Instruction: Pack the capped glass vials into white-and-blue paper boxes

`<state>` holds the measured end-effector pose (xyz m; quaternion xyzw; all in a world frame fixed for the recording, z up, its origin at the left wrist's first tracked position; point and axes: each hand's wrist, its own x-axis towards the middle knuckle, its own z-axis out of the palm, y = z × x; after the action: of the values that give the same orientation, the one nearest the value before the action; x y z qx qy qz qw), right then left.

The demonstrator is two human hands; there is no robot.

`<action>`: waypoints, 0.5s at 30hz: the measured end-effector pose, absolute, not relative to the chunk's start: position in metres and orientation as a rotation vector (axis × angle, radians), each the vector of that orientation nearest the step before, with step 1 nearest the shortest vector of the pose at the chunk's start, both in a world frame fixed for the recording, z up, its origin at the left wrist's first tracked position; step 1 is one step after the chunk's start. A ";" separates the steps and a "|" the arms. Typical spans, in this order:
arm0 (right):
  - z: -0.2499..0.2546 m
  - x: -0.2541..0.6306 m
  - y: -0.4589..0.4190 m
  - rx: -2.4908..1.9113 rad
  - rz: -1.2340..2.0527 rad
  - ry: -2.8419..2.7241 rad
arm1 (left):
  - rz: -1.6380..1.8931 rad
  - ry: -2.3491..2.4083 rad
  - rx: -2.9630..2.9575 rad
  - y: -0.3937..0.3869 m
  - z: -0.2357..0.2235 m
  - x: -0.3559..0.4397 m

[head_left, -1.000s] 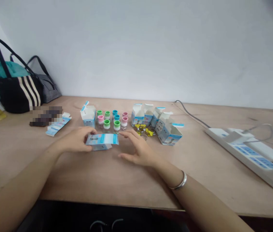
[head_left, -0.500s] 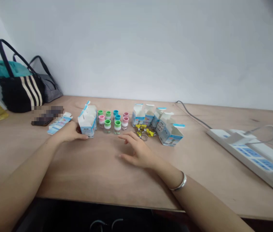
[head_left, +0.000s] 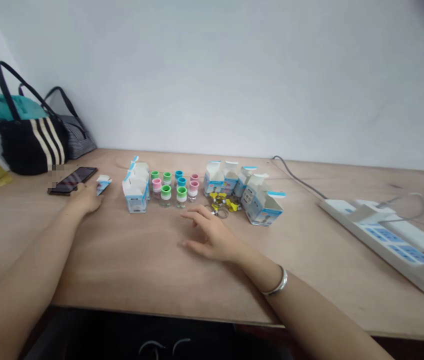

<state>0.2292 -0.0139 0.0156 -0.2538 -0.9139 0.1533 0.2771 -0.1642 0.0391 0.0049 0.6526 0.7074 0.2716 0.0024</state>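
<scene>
The left hand point(head_left: 84, 198) reaches out over a flat blue-and-white carton point(head_left: 103, 186), covering most of it. From where I stand I can't tell whether its fingers are pinching the card or only resting on it. A dark phone point(head_left: 73, 181) lies just beyond those fingertips, apparently very near the index finger. The right hand point(head_left: 210, 236) hovers with thumb and fingers apart, holding nothing.

The left hand seems to be at the carton, and I'd take such thin card by one edge, thumb beneath, drawing it back towards the wrist so the phone isn't nudged. Squeezing hard would probably crease it.

To the right of the left fingers stand the opened boxes point(head_left: 136, 201), with the colour-topped jars point(head_left: 166, 195) past them, so a low sideways sweep could knock something over. The yellow clips point(head_left: 232, 205) sit just beyond the right fingers. The roomiest way is nearer the body, over the bare wood of the desk point(head_left: 140, 270) between the two hands, with its front edge well below both sets of fingers.
</scene>
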 end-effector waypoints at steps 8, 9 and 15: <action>0.018 0.227 -0.019 -0.812 0.341 -2.333 | 1.576 2.615 1.924 0.019 0.047 -0.121; 0.019 0.227 -0.019 -0.852 0.338 -2.255 | 1.823 2.489 2.038 0.012 0.048 -0.107; 0.021 0.238 -0.003 -0.952 0.491 -1.692 | 0.882 1.238 2.778 -0.022 0.027 -0.017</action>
<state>0.2376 -0.0034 0.0206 -0.4005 -0.7115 0.2066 0.5392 -0.0171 -0.0216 0.0269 0.8772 0.3910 0.2784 -0.0123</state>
